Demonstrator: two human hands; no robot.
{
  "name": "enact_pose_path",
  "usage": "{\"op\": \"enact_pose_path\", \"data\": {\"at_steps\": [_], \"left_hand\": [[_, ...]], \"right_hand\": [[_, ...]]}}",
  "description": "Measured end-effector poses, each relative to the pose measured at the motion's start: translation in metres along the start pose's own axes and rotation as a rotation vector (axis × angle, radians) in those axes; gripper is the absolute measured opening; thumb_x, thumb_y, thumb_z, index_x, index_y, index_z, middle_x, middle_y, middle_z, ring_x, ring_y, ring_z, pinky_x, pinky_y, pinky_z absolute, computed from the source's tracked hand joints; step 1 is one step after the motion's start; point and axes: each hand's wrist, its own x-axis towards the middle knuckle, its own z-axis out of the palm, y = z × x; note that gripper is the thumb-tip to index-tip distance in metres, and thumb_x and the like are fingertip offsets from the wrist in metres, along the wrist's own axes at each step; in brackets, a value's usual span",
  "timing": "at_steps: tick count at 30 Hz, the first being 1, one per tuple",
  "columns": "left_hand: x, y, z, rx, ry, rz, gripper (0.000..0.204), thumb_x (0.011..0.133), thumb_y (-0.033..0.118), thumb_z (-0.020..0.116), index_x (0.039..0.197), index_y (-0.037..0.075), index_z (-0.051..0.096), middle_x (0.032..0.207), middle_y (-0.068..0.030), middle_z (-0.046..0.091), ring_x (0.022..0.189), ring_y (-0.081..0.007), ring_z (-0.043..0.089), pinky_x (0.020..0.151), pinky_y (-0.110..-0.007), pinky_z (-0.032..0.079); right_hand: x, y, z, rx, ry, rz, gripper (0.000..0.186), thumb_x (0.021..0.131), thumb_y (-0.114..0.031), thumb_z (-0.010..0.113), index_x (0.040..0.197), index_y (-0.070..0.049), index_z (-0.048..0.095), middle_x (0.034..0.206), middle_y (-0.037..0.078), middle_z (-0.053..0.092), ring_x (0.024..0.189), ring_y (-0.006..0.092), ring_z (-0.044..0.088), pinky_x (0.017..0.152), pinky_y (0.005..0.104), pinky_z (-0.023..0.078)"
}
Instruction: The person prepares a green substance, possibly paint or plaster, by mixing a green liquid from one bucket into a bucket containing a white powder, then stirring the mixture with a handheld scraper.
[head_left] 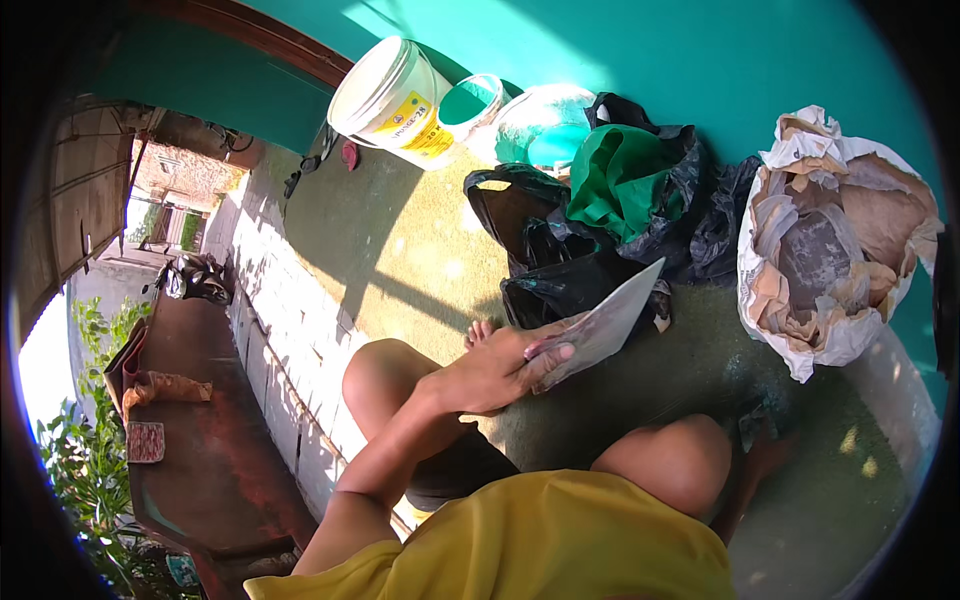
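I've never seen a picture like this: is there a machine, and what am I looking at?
No machine, just a seated person's bare hands. The one picture comes from a wide fisheye camera on their head, looking down, so edges curve. The left hand grips a flat pale plate. The right hand is low in shade beside a greyish thing, too dim to tell whether held. On the floor are a white bucket, black plastic bags and an open paper sack.

Flat teal painted wall: sunlight is glaring
Tan concrete floor: shadows are crossing
Fisheye rim: edges are bending, darkening
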Motion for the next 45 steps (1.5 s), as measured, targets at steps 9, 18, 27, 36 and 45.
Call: {"op": "enact_pose_path", "data": {"at_steps": [9,18,27,36,45], "left_hand": [[0.006,-0.098,-0.239,-0.464,0.782,0.116,0.045,0.1,0.033,0.045,0.134,0.003,0.044,0.113,-0.0118,0.061,0.094,-0.0217,0.065,0.082,-0.039,0.055],[0.232,-0.217,-0.294,-0.769,0.582,0.332,0.044,0.097,0.032,0.052,0.13,0.003,0.046,0.113,-0.0091,0.057,0.109,-0.0166,0.054,0.095,-0.034,0.044],[0.323,-0.289,-0.276,-0.705,0.505,0.577,0.052,0.1,0.031,0.043,0.14,-0.001,0.037,0.13,-0.0161,0.054,0.117,-0.0198,0.051,0.102,-0.033,0.037],[0.301,-0.29,-0.207,-0.798,0.454,0.67,0.058,0.094,0.007,0.047,0.148,0.009,0.025,0.132,-0.0247,0.048,0.113,-0.0419,0.053,0.091,-0.04,0.045],[0.323,-0.276,-0.185,-0.641,0.483,0.69,0.061,0.091,0.002,0.047,0.148,0.01,0.025,0.132,-0.0258,0.047,0.11,-0.0438,0.054,0.087,-0.045,0.047]], "right_hand": [[-0.029,-0.18,-0.049,-0.021,-0.376,-0.401,0.027,0.095,-0.016,0.049,0.117,-0.003,0.056,0.102,0.02,0.062,0.089,0.0376,0.062,0.075,0.0461,0.047],[0.004,-0.558,-0.093,0.17,-0.175,-0.942,0.032,0.086,-0.005,0.063,0.066,0.002,0.04,0.055,0.012,0.031,0.047,0.0176,0.03,0.044,0.0331,0.027],[0.059,-0.697,0.136,-0.099,-0.618,-1.093,0.015,0.088,-0.01,0.059,0.086,0.003,0.051,0.068,0.021,0.053,0.058,0.0407,0.047,0.059,0.0463,0.039],[0.085,-0.703,0.238,0.273,-1.055,-0.148,0.019,0.09,-0.018,0.054,0.085,-0.001,0.063,0.072,0.001,0.057,0.059,0.0091,0.052,0.056,0.0237,0.044],[0.081,-0.698,0.257,0.459,-0.875,0.011,0.022,0.092,-0.017,0.05,0.096,-0.001,0.064,0.085,0.005,0.062,0.073,0.0135,0.058,0.067,0.0294,0.05]]}}
